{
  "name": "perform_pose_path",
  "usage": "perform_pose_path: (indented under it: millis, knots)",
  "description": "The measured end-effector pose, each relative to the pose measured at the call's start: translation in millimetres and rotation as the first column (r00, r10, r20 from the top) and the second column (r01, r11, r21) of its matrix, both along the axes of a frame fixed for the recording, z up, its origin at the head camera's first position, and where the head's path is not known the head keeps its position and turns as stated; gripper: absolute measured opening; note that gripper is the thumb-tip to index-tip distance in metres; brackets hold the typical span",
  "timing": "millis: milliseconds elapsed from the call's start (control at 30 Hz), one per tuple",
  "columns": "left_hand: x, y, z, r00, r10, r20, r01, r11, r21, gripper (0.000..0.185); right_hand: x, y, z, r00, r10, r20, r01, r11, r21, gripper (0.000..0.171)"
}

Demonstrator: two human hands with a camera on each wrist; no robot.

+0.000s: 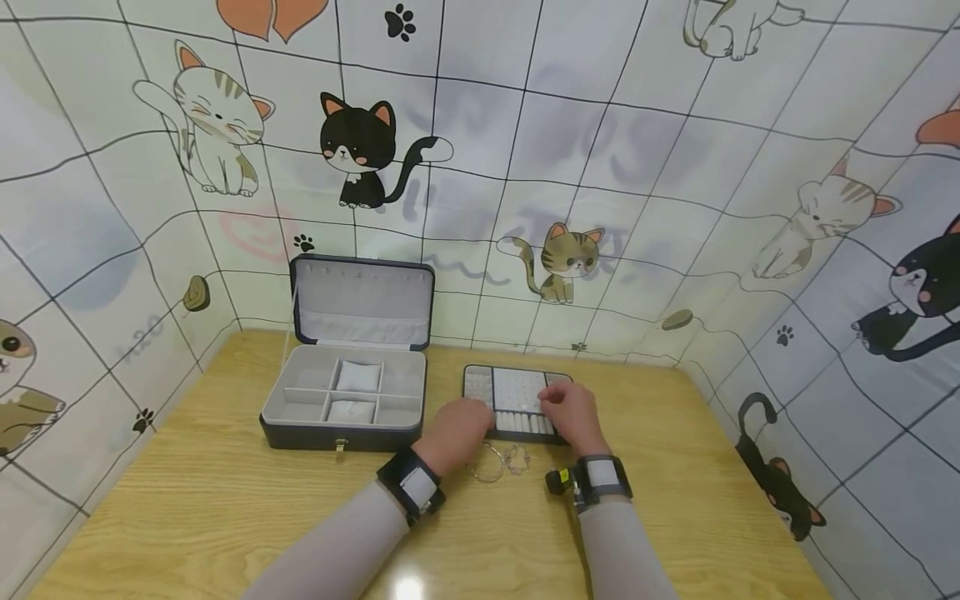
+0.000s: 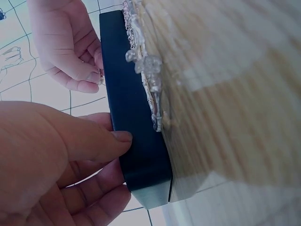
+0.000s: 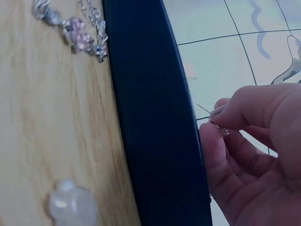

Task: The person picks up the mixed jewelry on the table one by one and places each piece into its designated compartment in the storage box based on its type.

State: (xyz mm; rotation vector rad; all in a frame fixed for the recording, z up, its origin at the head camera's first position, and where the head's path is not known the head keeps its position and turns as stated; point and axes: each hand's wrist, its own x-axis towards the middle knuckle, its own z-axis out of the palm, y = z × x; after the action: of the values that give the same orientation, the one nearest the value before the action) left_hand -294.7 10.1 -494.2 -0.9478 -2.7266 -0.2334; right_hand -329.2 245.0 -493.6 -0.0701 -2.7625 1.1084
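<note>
Pale sleeves (image 1: 624, 546) are seen nearest. Bracelets (image 3: 81, 40) are laid just before the left hand (image 1: 459, 429), by which a corner of the tray (image 1: 525, 437) is gripped. Over it, a tiny jewellery piece (image 3: 223, 131) is pinched by the right hand (image 1: 573, 415). Beyond, faint lettering (image 1: 142, 337) is too blurred to read.

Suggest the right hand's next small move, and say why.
I would probably lower the small shiny piece onto the pale centre pad of the tray: the right hand pinches it by that pad, a thin pin seems to show near the fingers, and the left hand holds the tray's edge.
</note>
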Motion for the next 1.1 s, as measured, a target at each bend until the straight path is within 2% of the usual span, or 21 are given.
perform_pose_path:
  millis: [467,667,1100]
  knots:
    - [1.3,-1.4,1.3,1.000,0.000,-0.011,0.000,1.000,0.003,0.013,0.9,-4.7,-1.3,0.998,0.031,-0.060,-0.023,0.992,0.121,0.011]
    - [2.8,-1.8,4.8,1.000,-0.001,-0.017,0.001,1.000,-0.003,0.013,1.8,-6.8,-2.4,0.998,0.027,-0.056,-0.018,0.990,0.139,0.011]
    - [0.4,-0.3,2.0,1.000,0.012,0.002,-0.012,1.000,-0.002,0.013,-0.3,-9.5,-6.0,0.995,0.041,-0.087,-0.024,0.982,0.185,0.010]
